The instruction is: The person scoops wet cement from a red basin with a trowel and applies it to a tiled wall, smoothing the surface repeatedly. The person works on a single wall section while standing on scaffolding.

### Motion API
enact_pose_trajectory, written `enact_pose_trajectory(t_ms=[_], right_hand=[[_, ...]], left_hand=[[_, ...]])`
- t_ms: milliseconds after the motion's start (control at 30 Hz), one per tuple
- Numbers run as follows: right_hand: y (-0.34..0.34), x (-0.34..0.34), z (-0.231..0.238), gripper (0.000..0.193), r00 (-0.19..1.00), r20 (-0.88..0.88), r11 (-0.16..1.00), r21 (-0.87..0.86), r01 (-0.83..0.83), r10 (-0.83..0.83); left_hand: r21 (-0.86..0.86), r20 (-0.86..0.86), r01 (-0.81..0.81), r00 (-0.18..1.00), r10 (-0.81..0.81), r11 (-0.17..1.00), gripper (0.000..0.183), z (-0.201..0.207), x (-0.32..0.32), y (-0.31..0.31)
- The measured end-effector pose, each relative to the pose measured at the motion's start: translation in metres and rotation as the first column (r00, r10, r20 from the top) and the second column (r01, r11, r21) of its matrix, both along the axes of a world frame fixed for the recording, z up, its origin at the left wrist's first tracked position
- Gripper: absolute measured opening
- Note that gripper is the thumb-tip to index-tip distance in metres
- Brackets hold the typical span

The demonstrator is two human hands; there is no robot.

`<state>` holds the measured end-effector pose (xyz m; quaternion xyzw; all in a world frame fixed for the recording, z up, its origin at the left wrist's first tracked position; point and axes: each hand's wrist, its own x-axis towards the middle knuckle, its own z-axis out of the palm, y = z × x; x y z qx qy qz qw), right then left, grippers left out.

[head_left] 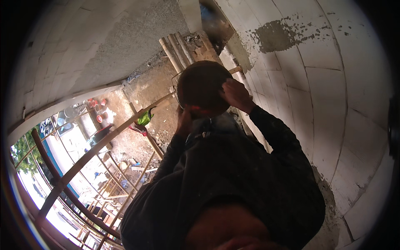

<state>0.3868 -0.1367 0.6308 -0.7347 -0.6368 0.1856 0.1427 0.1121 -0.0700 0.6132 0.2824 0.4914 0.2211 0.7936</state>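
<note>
A dark round bucket (pixel 203 85) is up in front of my chest, with a thin wire handle (pixel 174 89) sticking out at its left side. Its inside is too dark to make out, though a reddish patch shows near the close rim. My right hand (pixel 238 95) grips the bucket's right edge with bent fingers. On the near left side, my left hand (pixel 184 121) is closed against the bucket; its fingers are partly hidden in shadow.
Pale block wall (pixel 321 83) with a mortar patch (pixel 275 36) rises on the right. A partly grey-plastered wall (pixel 125 37) stands at the far left. Wooden poles (pixel 177 52) lie beyond the bucket. A long scaffold pole (pixel 100 146) crosses at left, with green cloth (pixel 145 118) near it. Red buckets (pixel 99 109) stand lower down.
</note>
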Motion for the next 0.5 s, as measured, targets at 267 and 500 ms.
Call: enact_pose_trajectory(t_ms=[267,500], right_hand=[[0.001,0.032,0.066,0.029,0.931,-0.311,0.977,-0.152,0.15,-0.191],[0.043,0.018,0.081,0.033,0.711,-0.681,0.984,-0.137,0.112,-0.176]], left_hand=[[0.133,-0.012,0.08,0.997,-0.079,0.988,0.043,-0.044,-0.02,0.015],[0.141,-0.189,0.216,0.964,-0.188,0.966,0.036,-0.01,-0.021,0.051]])
